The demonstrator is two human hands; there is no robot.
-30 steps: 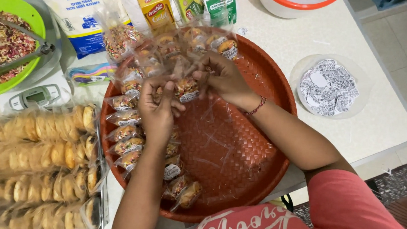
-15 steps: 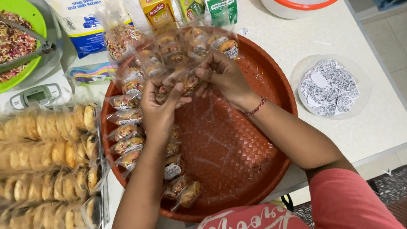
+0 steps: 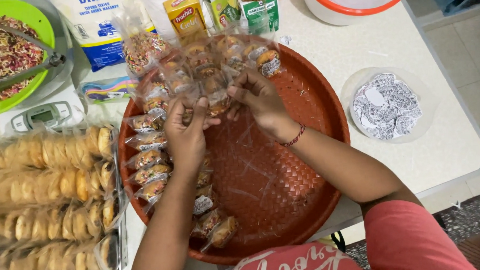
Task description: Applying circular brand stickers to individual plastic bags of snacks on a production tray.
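Head view: left hand [image 3: 186, 136] and right hand [image 3: 257, 100], now raised slightly over the woven tray [image 3: 305, 164], are pinching one wrapped pastry [image 3: 216, 103] with closed fingers.

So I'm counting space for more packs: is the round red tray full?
Partly full. Wrapped cookies line the tray's left and top; its right half is bare.

A single head-worn camera looks steeply down onto the round red woven tray [image 3: 305, 164] from directly above it, at close arm's-length range. The tray fills the frame centre. No second view exists for overlap.
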